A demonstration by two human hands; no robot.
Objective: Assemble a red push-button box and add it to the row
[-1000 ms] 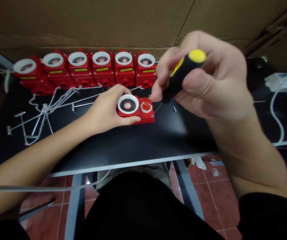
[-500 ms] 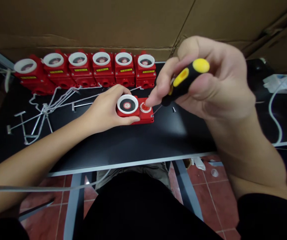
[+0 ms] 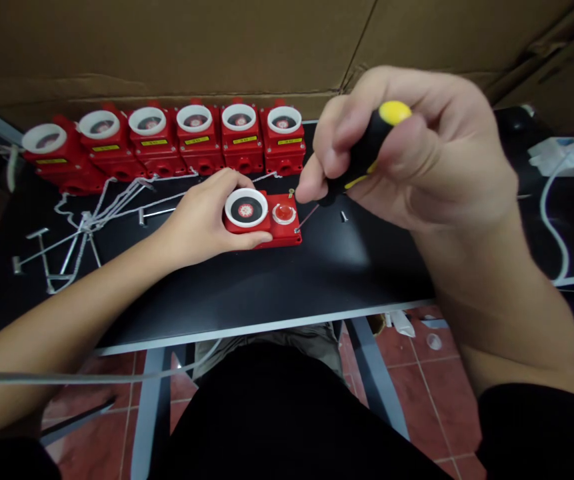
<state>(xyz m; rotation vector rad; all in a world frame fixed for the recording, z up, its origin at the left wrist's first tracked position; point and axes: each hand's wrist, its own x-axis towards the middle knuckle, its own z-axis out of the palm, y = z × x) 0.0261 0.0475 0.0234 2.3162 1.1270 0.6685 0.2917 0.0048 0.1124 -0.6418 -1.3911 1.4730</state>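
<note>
While left fingers [image 3: 230, 182] clasp the red box [image 3: 279, 235], the screwdriver [image 3: 368, 143] right fingers [image 3: 334, 133] hold aslant could slip off its four-o'clock corner [image 3: 297, 232].

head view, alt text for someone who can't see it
A person's right hand holds a black-and-yellow screwdriver to a corner of a red box that the left hand grips on a black table. Six similar red boxes stand in a row behind; T-shaped metal pieces with white cords lie at the picture's left.

Head-worn view (close), forward-down over the table [image 3: 247, 293].
</note>
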